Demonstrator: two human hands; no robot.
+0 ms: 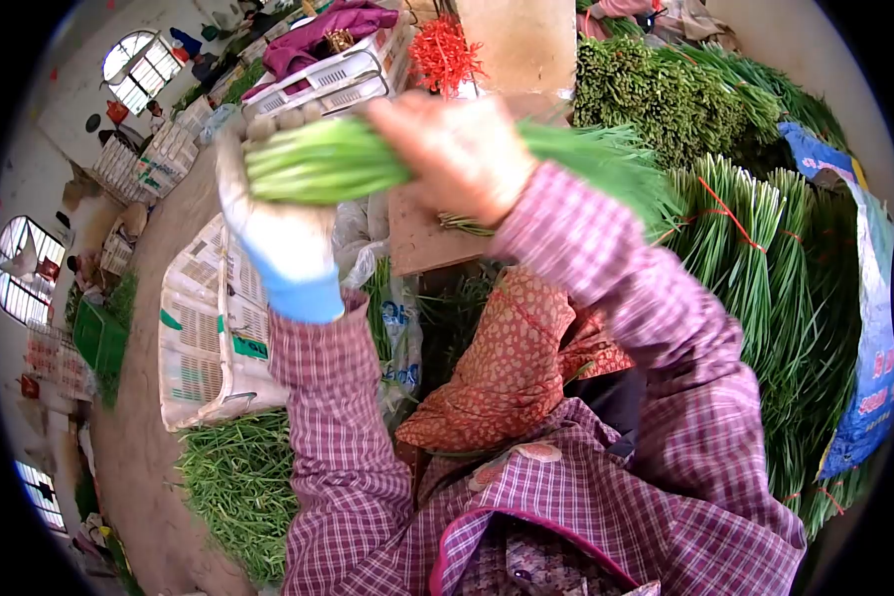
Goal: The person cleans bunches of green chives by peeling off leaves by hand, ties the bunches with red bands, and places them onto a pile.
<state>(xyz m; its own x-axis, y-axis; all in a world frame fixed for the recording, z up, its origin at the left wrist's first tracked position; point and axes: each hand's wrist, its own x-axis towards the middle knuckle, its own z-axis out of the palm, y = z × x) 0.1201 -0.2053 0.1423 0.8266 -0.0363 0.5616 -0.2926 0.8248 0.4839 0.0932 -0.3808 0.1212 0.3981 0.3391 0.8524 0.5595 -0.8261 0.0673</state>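
A bunch of garlic chives [323, 164] lies crosswise in front of me, pale cut ends to the left and green leaves fanning right. My right hand [457, 149], bare and blurred by motion, is wrapped round its middle. My left hand [283, 223] wears a white and blue glove. It is at the cut ends, palm toward them, with its fingers stretched up behind the bunch. Beneath the bunch is a brown board or tabletop [427, 238], with a few loose stalks on it.
Tied chive bundles [735, 248] stand at right beside a blue printed sack [869, 348]. Stacked green stems [666, 104] are behind them. Red ties [442, 55] hang at the back. A white crate [199, 338] and loose greens [238, 487] are at left.
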